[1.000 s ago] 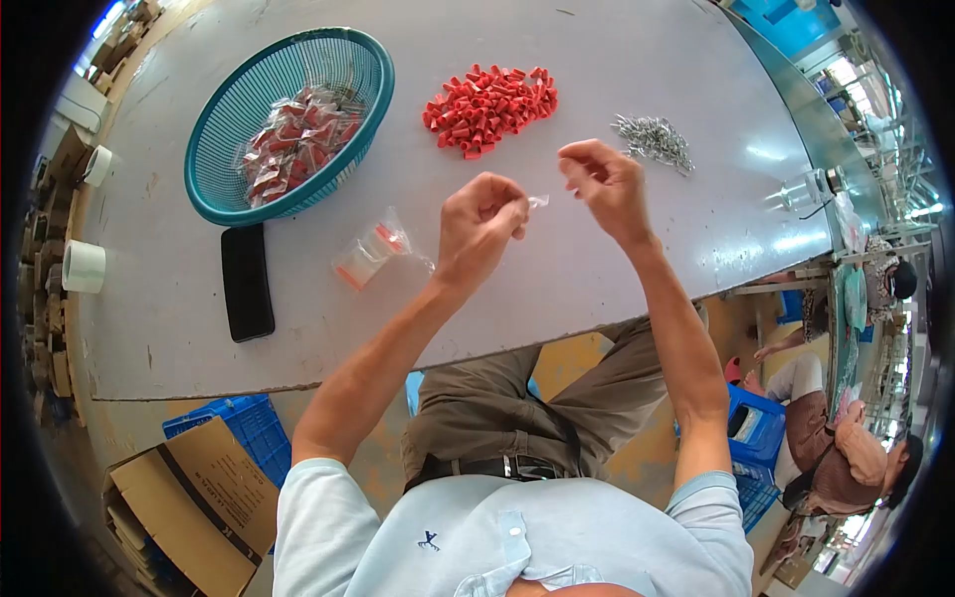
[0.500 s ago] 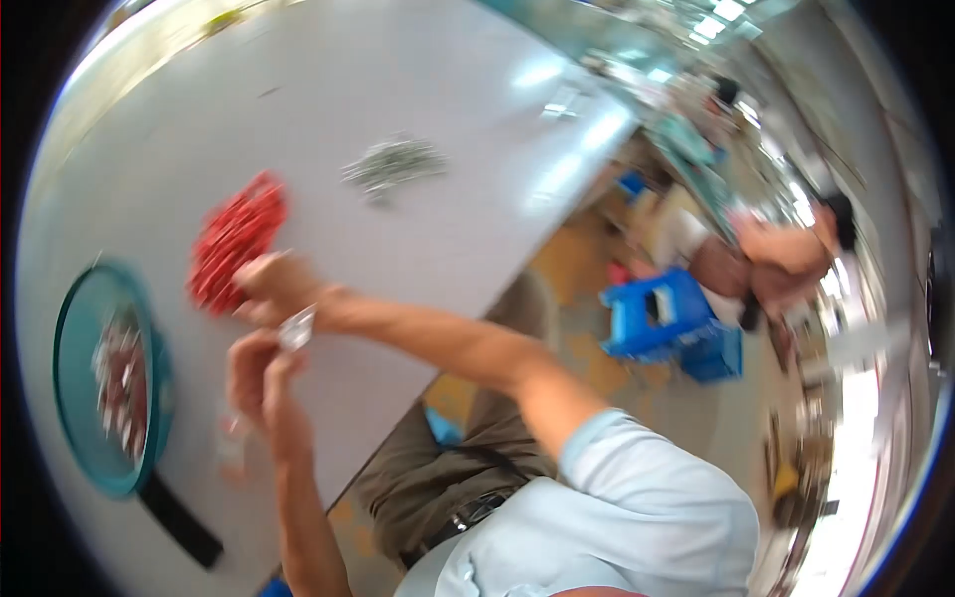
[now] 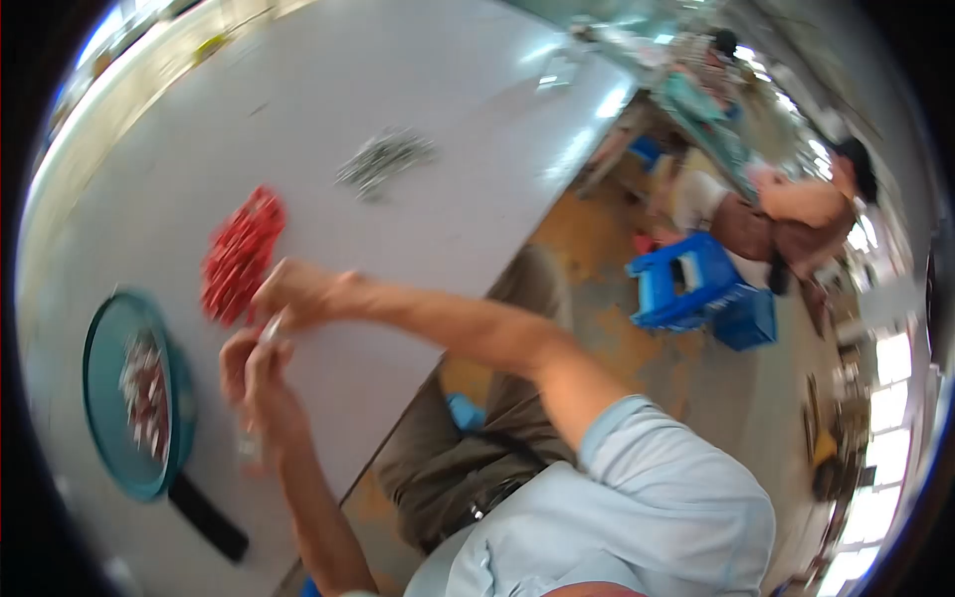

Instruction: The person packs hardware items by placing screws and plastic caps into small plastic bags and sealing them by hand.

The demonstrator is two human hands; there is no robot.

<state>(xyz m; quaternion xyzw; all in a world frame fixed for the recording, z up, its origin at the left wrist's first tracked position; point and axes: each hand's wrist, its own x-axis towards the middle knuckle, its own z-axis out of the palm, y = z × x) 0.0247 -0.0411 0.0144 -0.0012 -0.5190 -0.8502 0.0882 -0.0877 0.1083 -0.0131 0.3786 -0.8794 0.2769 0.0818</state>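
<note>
The right hand [image 3: 298, 297] is curling its fingers at the near edge of the red pile [image 3: 242, 254], though whether it is gripping anything I cannot tell. Just below the pile, the left hand [image 3: 261, 378] is bending its fingers and pinching a small whitish bag [image 3: 272, 328], blurred. The tabletop [image 3: 318, 239] is spreading above and right of the pile, its near edge running diagonally, well apart to the pile's right. The right forearm is crossing between pile and edge. The metal pile [image 3: 386, 159] is lying above right of the red one; below left of it, the basket [image 3: 179, 418] is holding packets [image 3: 146, 398], with the phone [image 3: 209, 519] lying just beyond. Far right of the pile, past the edge, a blue stool [image 3: 686, 284] is standing near a seated person [image 3: 786, 219].
</note>
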